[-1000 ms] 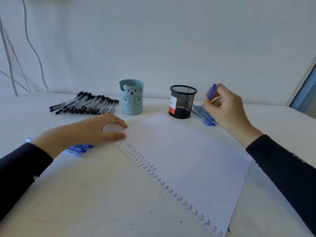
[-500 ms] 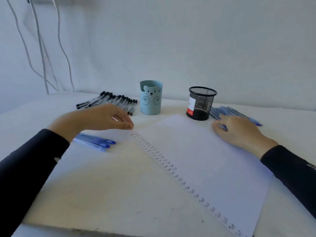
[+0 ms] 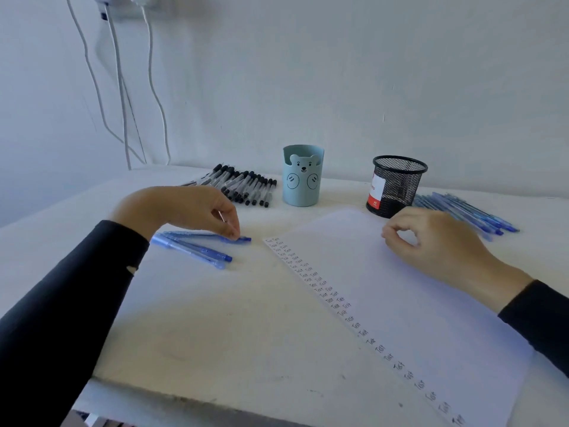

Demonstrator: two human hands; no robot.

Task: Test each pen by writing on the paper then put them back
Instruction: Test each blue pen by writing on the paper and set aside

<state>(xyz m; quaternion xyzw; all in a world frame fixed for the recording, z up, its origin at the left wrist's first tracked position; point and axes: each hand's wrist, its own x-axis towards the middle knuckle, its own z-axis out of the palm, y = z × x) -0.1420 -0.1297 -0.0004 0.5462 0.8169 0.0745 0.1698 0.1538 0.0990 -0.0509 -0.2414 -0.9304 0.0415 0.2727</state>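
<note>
The left hand (image 3: pixel 191 208) pinches one blue pen (image 3: pixel 200 234) toward the table's (image 3: pixel 246 334) left edge. It should lift clear of the other pens (image 3: pixel 197 252). The right hand (image 3: pixel 437 241), loosely curled and empty, rests on the paper (image 3: pixel 400 303).

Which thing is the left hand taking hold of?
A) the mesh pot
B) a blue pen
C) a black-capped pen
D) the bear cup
B: the left hand pinches a blue pen lying on the table left of the paper.
</note>
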